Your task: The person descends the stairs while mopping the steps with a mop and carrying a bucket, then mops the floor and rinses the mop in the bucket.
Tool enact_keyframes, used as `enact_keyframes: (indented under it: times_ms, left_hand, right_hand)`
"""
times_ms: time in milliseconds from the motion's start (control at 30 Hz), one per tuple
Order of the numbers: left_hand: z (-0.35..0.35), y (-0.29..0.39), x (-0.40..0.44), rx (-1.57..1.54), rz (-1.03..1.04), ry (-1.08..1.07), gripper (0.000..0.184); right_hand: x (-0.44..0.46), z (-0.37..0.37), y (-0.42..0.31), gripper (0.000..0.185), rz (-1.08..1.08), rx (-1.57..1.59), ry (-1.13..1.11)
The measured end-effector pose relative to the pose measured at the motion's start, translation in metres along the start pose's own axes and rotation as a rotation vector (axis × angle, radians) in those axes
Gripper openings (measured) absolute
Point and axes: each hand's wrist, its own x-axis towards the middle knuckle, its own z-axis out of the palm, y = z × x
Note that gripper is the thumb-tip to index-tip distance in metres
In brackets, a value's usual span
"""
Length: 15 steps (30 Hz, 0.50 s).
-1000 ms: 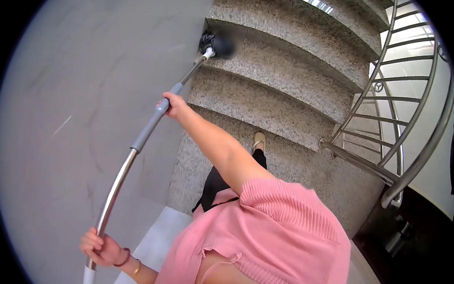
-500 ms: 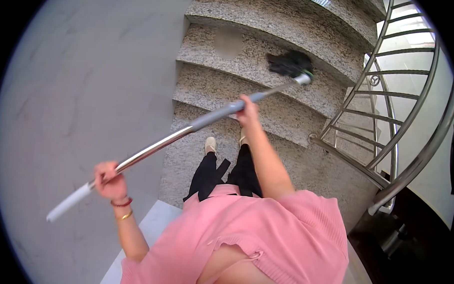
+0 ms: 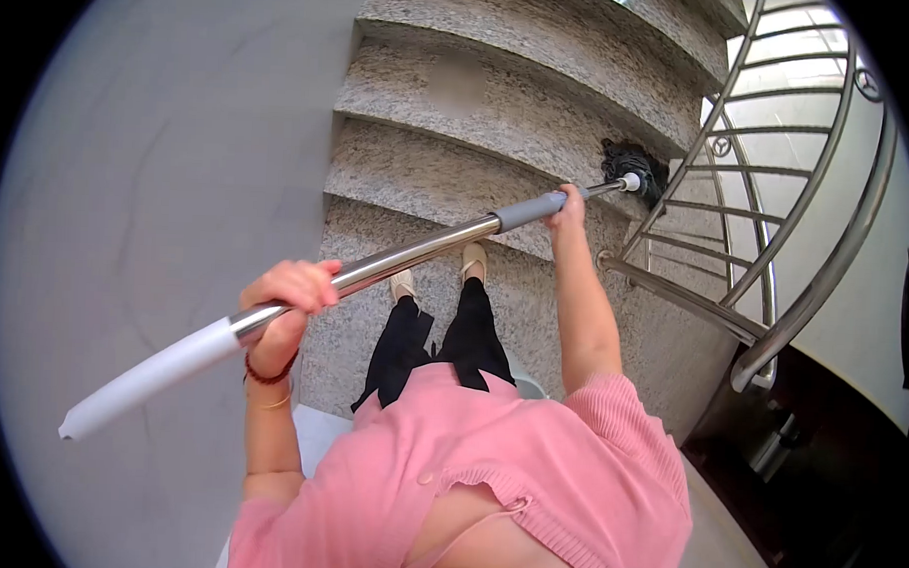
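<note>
Begins, nearest the body, with a long white end grip [image 3: 151, 379], slanting out past the left hand [image 3: 289, 286] toward the wall [image 3: 198, 175] side — probably less slick than bare metal. Just beyond, shows the left hand around the shiny steel pole [image 3: 375, 268] of the mop [image 3: 426, 245], with fingers close together, curled over the top and wrapped on the tube. Looks stiff and likely hollow, so fairly light for such a length, yet smooth enough to slip or spin in a loose or wet palm. Best taken here by a full wrap, close to the white grip, for steering and leverage. Passes farther out, over the view of the pale shoes [image 3: 473, 257], into a grey sleeve [image 3: 527, 212], probably the surest place to hold. Gripped at the far end of that sleeve by the right hand [image 3: 569, 210], with fingers closed around, though too partly hidden to tell how firmly. Thins next to a slim rod and a small white joint [image 3: 630, 182], likely the weak spot under hard leaning — better not forced sideways. Ends in dark strands [image 3: 627, 158], down on a speckled stone step [image 3: 560, 137] just beside the metal railing [image 3: 694, 304]. Looks soft and floppy, perhaps heavier if damp, and might snag among the bars.
</note>
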Motion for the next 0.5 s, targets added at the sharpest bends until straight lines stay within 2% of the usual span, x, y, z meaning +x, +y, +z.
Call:
enact_keyframes:
  times_ms: [133,200,267,367,400,433,500]
  left_hand:
    - [-0.054,0.054,-0.05,0.08,0.065,0.135,0.01]
    - [-0.072,0.083,-0.077,0.134,0.104,0.199,0.011]
    - [-0.085,0.109,-0.105,0.274,0.151,0.268,0.009]
    - [-0.09,0.132,-0.143,0.424,0.212,0.361,0.01]
    - [-0.089,0.138,-0.153,0.497,0.241,0.416,0.01]
    - [-0.084,0.142,-0.161,0.565,0.249,0.451,0.012]
    - [-0.07,0.149,-0.167,0.681,0.261,0.457,0.013]
  right_hand:
    - [-0.044,0.075,0.083,0.016,0.037,-0.038,-0.086]
    - [-0.065,0.122,0.128,0.017,0.077,-0.078,-0.199]
    - [-0.083,0.171,0.175,0.017,0.141,-0.114,-0.222]
    - [-0.119,0.229,0.238,0.016,0.213,-0.255,-0.39]
    - [-0.127,0.247,0.26,0.016,0.231,-0.362,-0.382]
    - [-0.131,0.259,0.28,0.017,0.276,-0.364,-0.475]
    - [-0.142,0.283,0.314,0.023,0.371,-0.51,-0.494]
